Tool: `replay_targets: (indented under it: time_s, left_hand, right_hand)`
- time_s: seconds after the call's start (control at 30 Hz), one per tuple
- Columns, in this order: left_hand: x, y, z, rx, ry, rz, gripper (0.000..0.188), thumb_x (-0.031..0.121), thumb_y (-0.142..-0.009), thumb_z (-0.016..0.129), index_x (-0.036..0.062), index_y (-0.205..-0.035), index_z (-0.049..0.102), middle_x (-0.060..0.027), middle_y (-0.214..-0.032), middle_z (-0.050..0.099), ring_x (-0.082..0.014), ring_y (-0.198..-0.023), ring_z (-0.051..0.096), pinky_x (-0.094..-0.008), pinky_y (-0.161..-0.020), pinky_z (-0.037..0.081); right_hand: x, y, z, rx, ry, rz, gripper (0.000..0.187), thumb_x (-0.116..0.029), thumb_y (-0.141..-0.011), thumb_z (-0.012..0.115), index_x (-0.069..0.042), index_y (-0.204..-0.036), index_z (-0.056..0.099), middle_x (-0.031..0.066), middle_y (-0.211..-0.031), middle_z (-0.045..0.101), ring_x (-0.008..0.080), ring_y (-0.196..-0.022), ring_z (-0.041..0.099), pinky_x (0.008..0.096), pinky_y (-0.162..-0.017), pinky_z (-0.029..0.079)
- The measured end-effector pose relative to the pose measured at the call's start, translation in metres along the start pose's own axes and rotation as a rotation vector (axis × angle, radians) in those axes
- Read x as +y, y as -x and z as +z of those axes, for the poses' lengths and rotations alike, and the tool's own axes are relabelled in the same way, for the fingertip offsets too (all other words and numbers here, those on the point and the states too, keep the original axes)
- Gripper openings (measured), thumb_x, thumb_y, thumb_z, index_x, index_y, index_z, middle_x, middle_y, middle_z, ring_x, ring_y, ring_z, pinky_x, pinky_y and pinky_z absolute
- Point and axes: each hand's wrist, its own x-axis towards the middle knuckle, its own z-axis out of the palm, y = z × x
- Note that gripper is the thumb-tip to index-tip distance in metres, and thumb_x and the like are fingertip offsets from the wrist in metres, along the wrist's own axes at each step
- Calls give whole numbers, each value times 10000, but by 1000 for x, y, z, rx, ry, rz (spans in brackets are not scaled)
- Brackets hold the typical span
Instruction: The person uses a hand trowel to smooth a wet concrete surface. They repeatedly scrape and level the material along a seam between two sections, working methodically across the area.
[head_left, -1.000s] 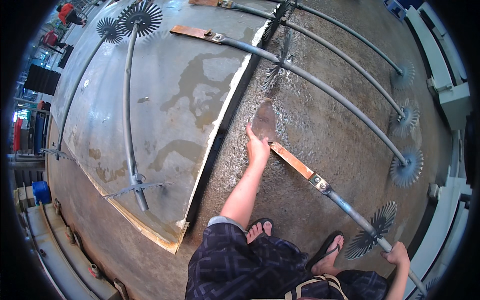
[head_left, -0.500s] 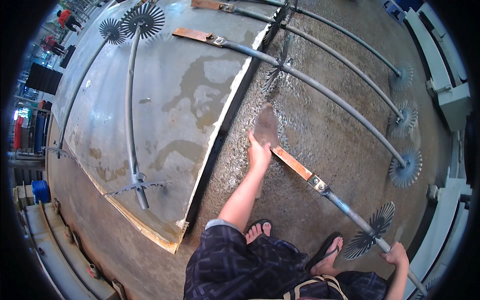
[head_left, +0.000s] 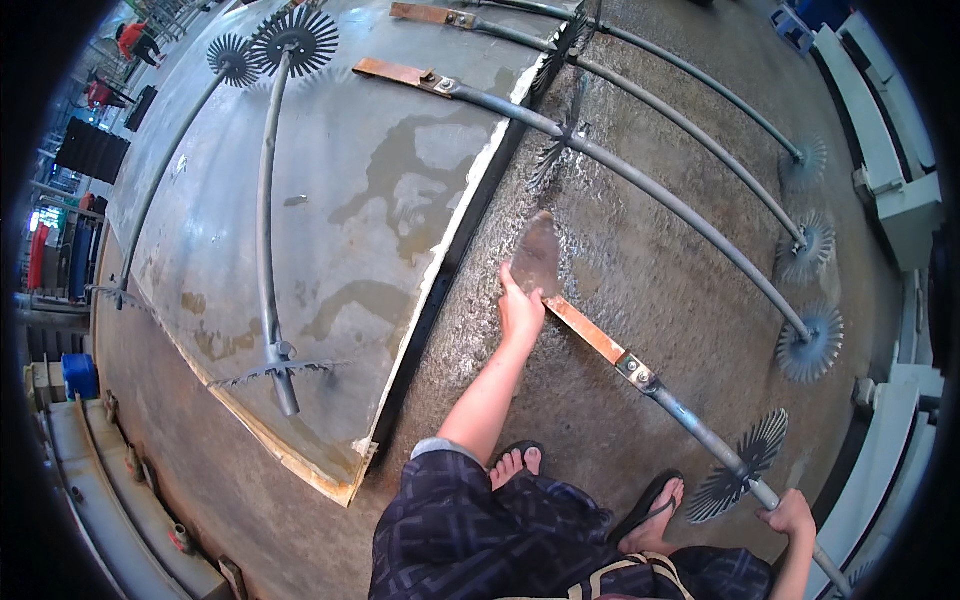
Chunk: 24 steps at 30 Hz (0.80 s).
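Note:
My right hand [head_left: 791, 514] is wrapped round a long grey metal rod [head_left: 697, 425], just past a black slotted disc [head_left: 740, 467] mounted on it. A flat copper bar [head_left: 586, 331] is bolted to the rod's far end through a small bracket [head_left: 637, 373]. At the bar's tip my left hand [head_left: 522, 310] closes on a flat, grey-brown, leaf-shaped piece [head_left: 538, 255]. Its thumb lies near the copper end. Whether the piece is joined to the bar cannot be made out. The rod slants over the wet floor, between my sandalled feet and similar rods.
Left of me is a large grey sheet-topped platform [head_left: 400, 250] with a pale, rough edge and wet patches. Two disc-fitted rods [head_left: 267, 200] lie on it. Several more rods [head_left: 690, 215] reach from its edge across the floor. White beams [head_left: 885, 440] line the right side.
The surroundings have shifted slightly in the picture. Both hands keep their hold, and the rod stays in nearly the same place.

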Motion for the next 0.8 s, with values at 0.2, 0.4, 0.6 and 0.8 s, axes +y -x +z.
replay_targets:
  time_s: [0.2, 0.4, 0.6, 0.8]
  left_hand:
    - [7, -2, -4, -9, -6, -41, 783, 74, -803, 619, 113, -1405, 120, -319, -982, 594, -439, -955, 591, -464, -852, 464]
    - [4, -2, 2, -20, 6, -37, 782, 76, -800, 621, 114, -1405, 127, -295, -1001, 603, -420, -963, 595, -460, -853, 462]
    - [8, -2, 0, 7, -8, -64, 773, 95, -803, 618, 106, -1398, 125, -293, -975, 609, -424, -927, 604, -467, -826, 471]
    - [10, 1, 0, -9, -32, -42, 775, 82, -802, 617, 112, -1397, 120, -298, -976, 604, -434, -930, 598, -466, -838, 465]
  right_hand:
    - [3, -2, 3, 2, -16, -25, 449, -368, -550, 730, 46, -712, 666, 262, -751, 626, 370, -743, 640, 409, -715, 514]
    - [0, 0, 0, -2, -13, -14, 450, -370, -556, 729, 48, -709, 664, 260, -744, 625, 370, -736, 641, 411, -711, 513]
    - [1, 1, 0, -24, -21, 5, 458, -378, -562, 732, 50, -710, 665, 261, -746, 626, 369, -744, 642, 411, -711, 513]
    - [1, 1, 0, -26, -21, 9, 479, -393, -565, 736, 54, -722, 667, 261, -754, 629, 372, -752, 641, 410, -717, 513]
